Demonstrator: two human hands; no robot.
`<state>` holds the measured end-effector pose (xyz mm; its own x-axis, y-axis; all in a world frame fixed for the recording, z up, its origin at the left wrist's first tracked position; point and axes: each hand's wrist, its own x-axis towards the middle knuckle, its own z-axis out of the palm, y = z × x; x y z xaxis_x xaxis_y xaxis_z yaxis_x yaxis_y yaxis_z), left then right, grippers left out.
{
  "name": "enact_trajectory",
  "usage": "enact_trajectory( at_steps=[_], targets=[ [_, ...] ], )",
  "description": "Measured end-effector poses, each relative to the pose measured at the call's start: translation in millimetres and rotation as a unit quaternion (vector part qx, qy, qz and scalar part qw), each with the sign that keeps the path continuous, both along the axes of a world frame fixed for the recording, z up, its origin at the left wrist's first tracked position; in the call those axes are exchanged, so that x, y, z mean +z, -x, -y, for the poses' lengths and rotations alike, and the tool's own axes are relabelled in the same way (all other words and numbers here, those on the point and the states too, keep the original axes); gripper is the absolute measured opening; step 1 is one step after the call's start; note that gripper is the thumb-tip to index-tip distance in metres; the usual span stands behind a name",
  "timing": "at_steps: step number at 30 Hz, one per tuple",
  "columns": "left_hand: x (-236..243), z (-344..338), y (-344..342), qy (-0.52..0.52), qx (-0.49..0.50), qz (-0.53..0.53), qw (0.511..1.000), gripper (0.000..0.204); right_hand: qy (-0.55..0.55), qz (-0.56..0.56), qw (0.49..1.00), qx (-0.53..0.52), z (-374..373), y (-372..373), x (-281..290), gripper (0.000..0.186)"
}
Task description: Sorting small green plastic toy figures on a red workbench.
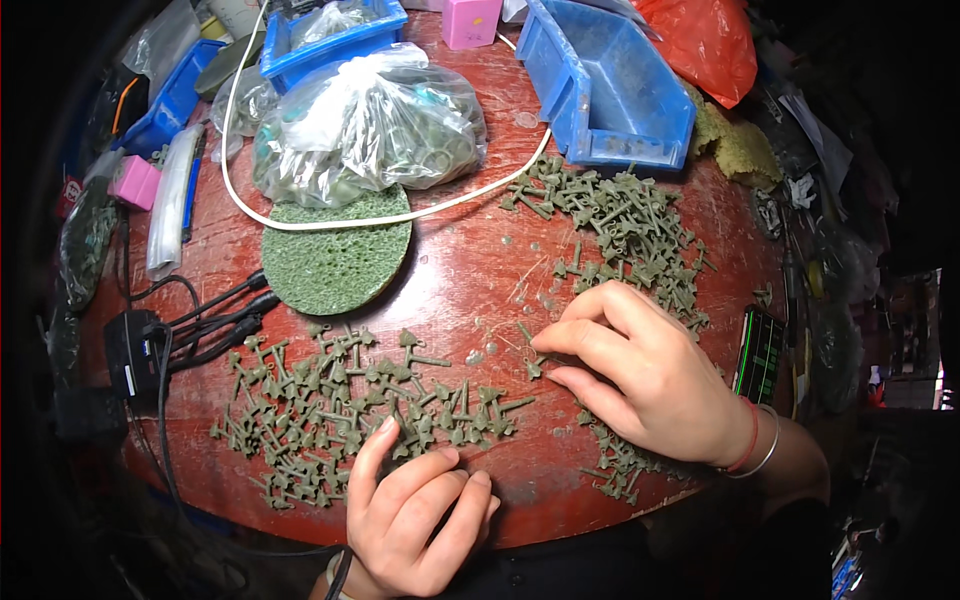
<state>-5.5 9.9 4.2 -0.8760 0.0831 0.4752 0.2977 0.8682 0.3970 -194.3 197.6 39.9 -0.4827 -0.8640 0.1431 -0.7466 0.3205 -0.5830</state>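
Left hand (420, 515), green part (531, 352), right hand (655, 380): part sits at the right.
Left: half-curled, index at the heap's (318, 412) near side, no hold visible. Part: up-right of it, over the worktop (550, 480), long axis mostly fore-and-aft. Right: thumb and index nearly closed; pinch or touch, cannot tell.

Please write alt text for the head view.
The right hand pinches a small green part over a red table with heaps of similar parts; the left hand is at the left heap. Behind: a porous green disc and a clear plastic bag.
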Motion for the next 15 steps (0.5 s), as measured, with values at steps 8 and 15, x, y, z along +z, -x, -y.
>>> enact_trajectory(
  at_steps=[8,15],
  targets=[
    [-1,1,-1,-0.003,-0.004,-0.001,1.0,0.019,-0.052,-0.027,0.998,0.029,-16,0,11,0.016],
    [-1,2,-2,0.002,-0.005,-0.003,1.0,0.02,-0.038,-0.019,0.996,0.073,-8,-13,19,0.016]
  ],
)
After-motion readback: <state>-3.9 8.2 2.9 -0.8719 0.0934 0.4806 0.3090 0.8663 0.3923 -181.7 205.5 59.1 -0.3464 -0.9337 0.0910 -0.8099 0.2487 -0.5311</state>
